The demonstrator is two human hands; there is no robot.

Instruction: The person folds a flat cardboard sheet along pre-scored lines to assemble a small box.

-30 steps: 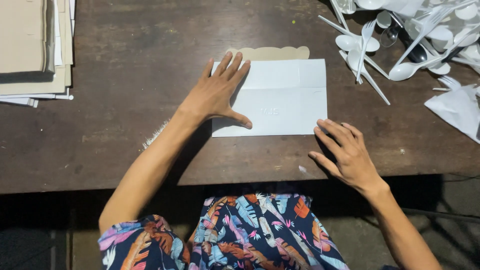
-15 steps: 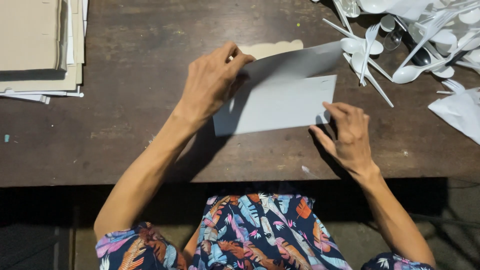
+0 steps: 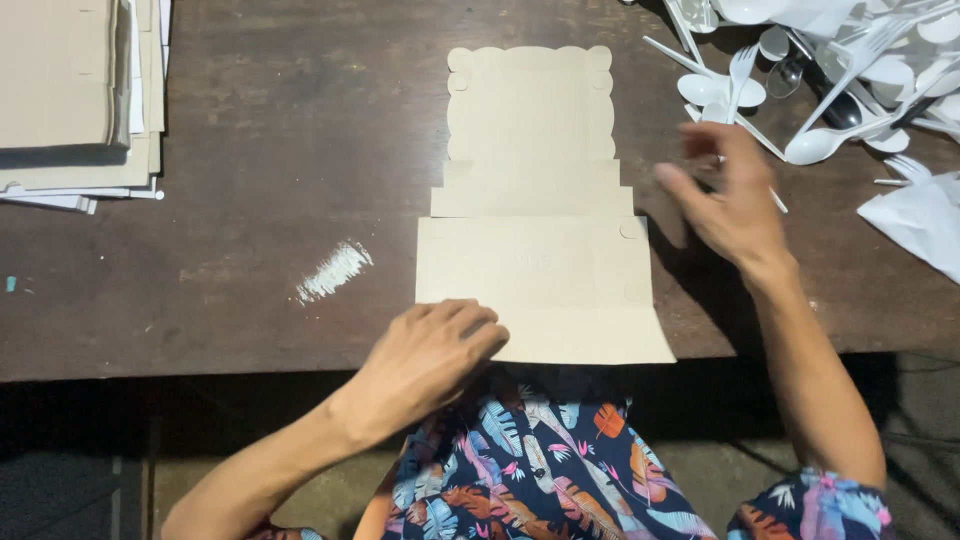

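Left hand (image 3: 432, 352) flat, pinning card (image 3: 535, 210) at 6 o'clock | right hand (image 3: 728, 195) open, empty, 3 o'clock, near spoons (image 3: 830, 90) | I keep card pinned, square on worktop (image 3: 260, 120).

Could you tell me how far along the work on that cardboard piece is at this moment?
Done: the tan cardboard blank lies opened flat on the table, scalloped flap away from the person. In hand: the left hand presses its near edge; the right hand hovers beside it, near the plastic spoons. Left: no panel is folded up yet.

Bare forearms, no sleeves below the elbows; dark navy garment, colourful feather-and-leaf print, orange, teal, pink, white
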